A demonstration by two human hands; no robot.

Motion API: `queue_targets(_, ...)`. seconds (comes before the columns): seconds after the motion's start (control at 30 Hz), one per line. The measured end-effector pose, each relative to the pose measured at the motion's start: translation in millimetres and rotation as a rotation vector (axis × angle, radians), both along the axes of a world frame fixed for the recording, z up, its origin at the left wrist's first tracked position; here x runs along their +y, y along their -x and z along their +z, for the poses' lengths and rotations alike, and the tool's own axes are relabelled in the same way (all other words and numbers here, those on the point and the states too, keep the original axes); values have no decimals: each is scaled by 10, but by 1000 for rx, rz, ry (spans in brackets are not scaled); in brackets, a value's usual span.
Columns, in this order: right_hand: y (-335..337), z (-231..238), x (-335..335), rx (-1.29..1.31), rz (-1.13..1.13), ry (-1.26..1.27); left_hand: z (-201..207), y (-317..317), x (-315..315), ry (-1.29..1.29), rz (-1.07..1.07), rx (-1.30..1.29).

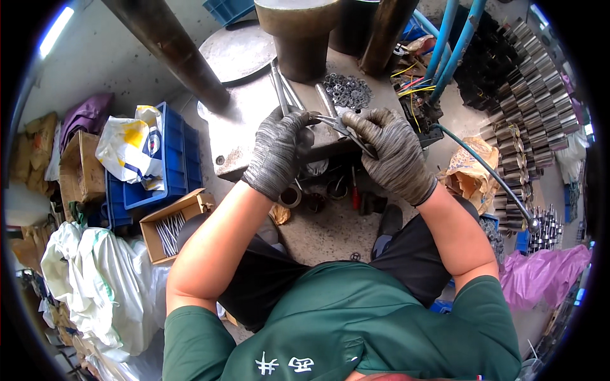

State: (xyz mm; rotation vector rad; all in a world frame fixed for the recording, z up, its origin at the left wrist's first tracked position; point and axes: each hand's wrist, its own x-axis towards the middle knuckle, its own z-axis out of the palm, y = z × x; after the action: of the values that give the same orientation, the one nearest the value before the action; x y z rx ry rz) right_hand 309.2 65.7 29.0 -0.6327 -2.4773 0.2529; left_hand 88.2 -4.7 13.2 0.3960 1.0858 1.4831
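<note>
My right hand (pixel 395 152), in a grey work glove, is closed round a pair of pliers (pixel 340 127). The slim jaws point left, toward the fingertips of my left hand (pixel 274 155), gloved the same way. Those fingers are pinched at the jaw tips on something small and dark that I cannot make out. Just beyond the left hand, metal rods (pixel 279 89) lie on the metal worktable (pixel 244 120); whether the hand touches them is hidden. A short metal bar (pixel 325 100) lies beyond the pliers, beside a pile of small dark retaining rings (pixel 348 92).
Thick steel columns (pixel 171 57) and a heavy round pedestal (pixel 300 44) stand at the table's back. To the left are a blue crate (pixel 184 149) and a carton of metal pins (pixel 168 235). Stacked metal cylinders (pixel 530 95) and blue pipes (pixel 454 51) stand right.
</note>
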Motion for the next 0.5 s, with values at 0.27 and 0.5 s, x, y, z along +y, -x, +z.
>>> queue_targets(0.27,20,17,-41,-44,-24,-20,17,-49,-10,18,0,105)
queue_targets(0.5,-74,100,33,-44,-92,230,20,2,-88,-215,-117,322)
